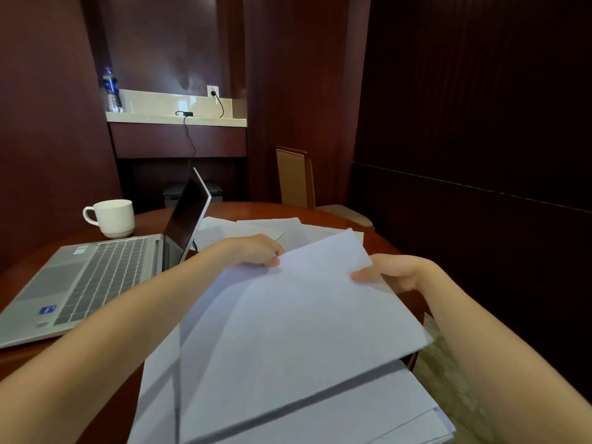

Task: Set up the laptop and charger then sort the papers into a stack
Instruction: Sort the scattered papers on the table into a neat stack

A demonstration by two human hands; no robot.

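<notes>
— So, what are the hands gripping?
— Thin, smooth white sheets (304, 315), lifted off the table (336, 216). Left hand (256, 249) is curled closed on the far left corner; right hand (390, 272) pinches the right edge, thumb on top.
— And under them?
— A flat paper stack (368, 411). More loose papers (256, 227) lie beyond the hands.
— The laptop (96, 277)?
— Matte silver, open, left of the left hand, with a glossy white mug (112, 217) behind it.
</notes>
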